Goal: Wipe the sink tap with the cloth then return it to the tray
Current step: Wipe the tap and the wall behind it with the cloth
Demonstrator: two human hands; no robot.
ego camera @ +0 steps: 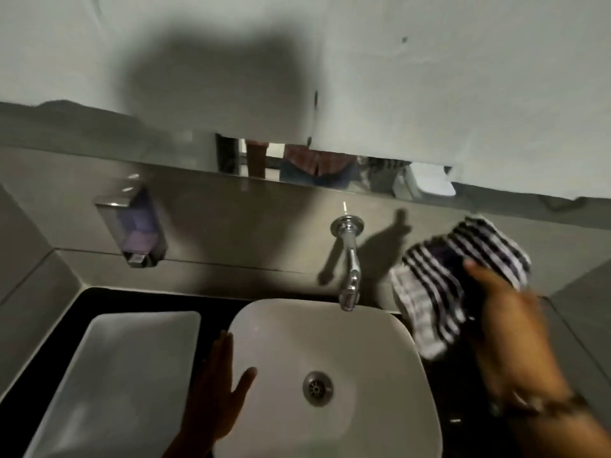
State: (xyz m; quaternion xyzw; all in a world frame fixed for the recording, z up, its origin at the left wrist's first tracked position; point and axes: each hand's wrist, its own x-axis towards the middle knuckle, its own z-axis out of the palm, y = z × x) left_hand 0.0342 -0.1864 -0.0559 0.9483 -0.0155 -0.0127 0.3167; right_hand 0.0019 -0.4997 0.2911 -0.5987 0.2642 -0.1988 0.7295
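Dark black desk [86, 295] runs under everything, grey tiled wall behind. Biggest item on it: white rounded-square ceramic basin [330, 345], dead centre so the tap drops into it; round metal drain sits low in its bowl. At 9 o'clock of the basin, touching or just beside it, the pale rectangular plastic tray [109, 375], nothing in it right now. That's where the cloth goes back after, so it makes sense it sits within reach.

My right hand [509, 328] is at 3 o'clock of the basin, closed around the black-and-white striped checked cloth [453, 285]. I hold it bunched, with loose folds hanging, raised off the desk and just right of the spout; bunching gives a pad to rub with. Blurry, so I judge it's mid-swing. Cloth not touching the tap as far as I can tell.

My left hand [221, 388] lies flat and spread on the basin's 8 o'clock rim, fingers open, gripping nothing. Bracing, I'd say.

Curved chrome wall-mounted tap [348, 266] at 12 o'clock of the basin, spout end over the rim. Wipe looks not yet started.

Clear wall soap dispenser with purple liquid [135, 226] at 10 o'clock.

No readable brands, labels or writing anywhere; too dim and soft.
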